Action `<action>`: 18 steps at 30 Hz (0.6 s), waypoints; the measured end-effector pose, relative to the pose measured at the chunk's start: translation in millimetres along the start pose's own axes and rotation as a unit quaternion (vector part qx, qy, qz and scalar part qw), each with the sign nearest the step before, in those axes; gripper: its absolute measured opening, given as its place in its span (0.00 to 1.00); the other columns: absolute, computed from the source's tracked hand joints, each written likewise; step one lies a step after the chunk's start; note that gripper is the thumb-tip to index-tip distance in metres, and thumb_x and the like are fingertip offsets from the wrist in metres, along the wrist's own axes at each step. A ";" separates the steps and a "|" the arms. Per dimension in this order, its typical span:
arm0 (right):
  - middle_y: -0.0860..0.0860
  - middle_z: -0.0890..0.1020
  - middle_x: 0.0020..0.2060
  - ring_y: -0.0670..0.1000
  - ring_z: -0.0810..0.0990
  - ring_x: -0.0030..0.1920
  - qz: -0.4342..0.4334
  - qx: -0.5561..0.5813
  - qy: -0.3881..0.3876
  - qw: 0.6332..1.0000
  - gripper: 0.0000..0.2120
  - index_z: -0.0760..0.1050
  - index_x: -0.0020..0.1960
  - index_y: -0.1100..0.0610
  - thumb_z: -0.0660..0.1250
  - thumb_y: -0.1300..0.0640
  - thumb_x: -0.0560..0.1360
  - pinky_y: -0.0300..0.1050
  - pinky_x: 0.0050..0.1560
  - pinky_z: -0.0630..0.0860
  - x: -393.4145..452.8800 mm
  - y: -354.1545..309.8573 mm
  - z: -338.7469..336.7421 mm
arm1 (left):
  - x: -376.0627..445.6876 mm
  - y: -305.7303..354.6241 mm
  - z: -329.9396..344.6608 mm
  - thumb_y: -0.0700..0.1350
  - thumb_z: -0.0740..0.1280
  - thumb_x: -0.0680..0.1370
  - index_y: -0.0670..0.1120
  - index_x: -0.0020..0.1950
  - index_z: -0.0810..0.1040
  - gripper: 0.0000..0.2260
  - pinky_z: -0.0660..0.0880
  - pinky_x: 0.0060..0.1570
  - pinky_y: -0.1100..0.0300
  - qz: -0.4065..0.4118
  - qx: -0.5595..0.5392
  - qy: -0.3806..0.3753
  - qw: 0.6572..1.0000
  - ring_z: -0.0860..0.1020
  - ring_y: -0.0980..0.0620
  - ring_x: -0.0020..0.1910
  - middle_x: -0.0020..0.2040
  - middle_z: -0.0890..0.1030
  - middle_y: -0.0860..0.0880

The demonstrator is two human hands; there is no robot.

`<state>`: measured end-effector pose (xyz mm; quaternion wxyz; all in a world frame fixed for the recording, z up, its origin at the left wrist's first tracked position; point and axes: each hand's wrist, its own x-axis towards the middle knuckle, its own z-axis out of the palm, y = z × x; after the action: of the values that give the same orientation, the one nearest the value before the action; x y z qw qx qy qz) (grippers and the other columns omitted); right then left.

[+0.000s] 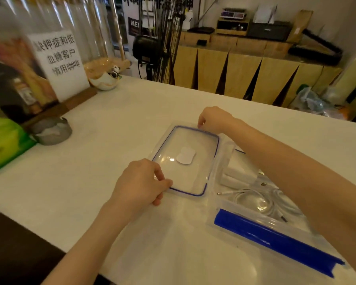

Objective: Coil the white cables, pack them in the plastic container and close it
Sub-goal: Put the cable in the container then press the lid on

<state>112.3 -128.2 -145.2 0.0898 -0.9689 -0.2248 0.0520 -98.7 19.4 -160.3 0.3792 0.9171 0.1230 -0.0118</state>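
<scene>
A clear plastic lid [185, 161] with a blue seal line and a white sticker lies flat on the white table [90, 161]. My left hand [142, 182] grips its near left corner. My right hand [212, 120] pinches its far edge. To the right stands the clear plastic container [275, 229] with a blue strip along its near side. Inside it lie coiled white cables [255, 200] and a white charger block [240, 169], partly hidden by my right forearm.
A grey ashtray [51, 132] and a green box [2, 145] sit at the table's left. A sign card [58, 60] and a small bowl with a panda figure [107, 79] stand at the far left. Wooden cabinets [245, 73] are beyond the table.
</scene>
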 end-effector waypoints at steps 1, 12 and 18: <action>0.57 0.81 0.49 0.58 0.78 0.47 0.002 -0.008 0.007 1.000 0.08 0.79 0.49 0.60 0.66 0.60 0.72 0.44 0.42 0.70 -1.0 0.8 -1.4 | 0.5 -0.1 -0.4 0.44 0.69 0.70 0.44 0.35 0.76 0.06 0.77 0.33 0.59 0.005 0.014 0.005 1.000 0.80 0.51 0.23 0.25 0.82 0.46; 0.54 0.83 0.41 0.54 0.80 0.41 0.024 0.128 0.273 0.953 0.08 0.80 0.49 0.60 0.63 0.60 0.74 0.54 0.47 0.79 -51.1 36.2 -58.3 | 33.1 20.5 -24.6 0.41 0.69 0.71 0.47 0.45 0.66 0.11 0.76 0.41 0.49 0.099 -0.037 0.249 0.963 0.79 0.45 0.39 0.34 0.82 0.47; 0.55 0.82 0.44 0.50 0.78 0.42 0.046 0.173 0.446 0.877 0.07 0.77 0.51 0.60 0.63 0.60 0.75 0.45 0.46 0.77 -125.3 53.5 -65.9 | 47.0 54.7 -25.1 0.41 0.67 0.73 0.44 0.57 0.77 0.12 0.80 0.43 0.50 0.142 -0.202 0.222 0.943 0.82 0.48 0.37 0.39 0.82 0.43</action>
<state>32.5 -241.1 -83.8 0.3439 -0.8677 -0.1040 -0.3436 -42.0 9.8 -110.0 0.5175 0.8085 0.0725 0.2706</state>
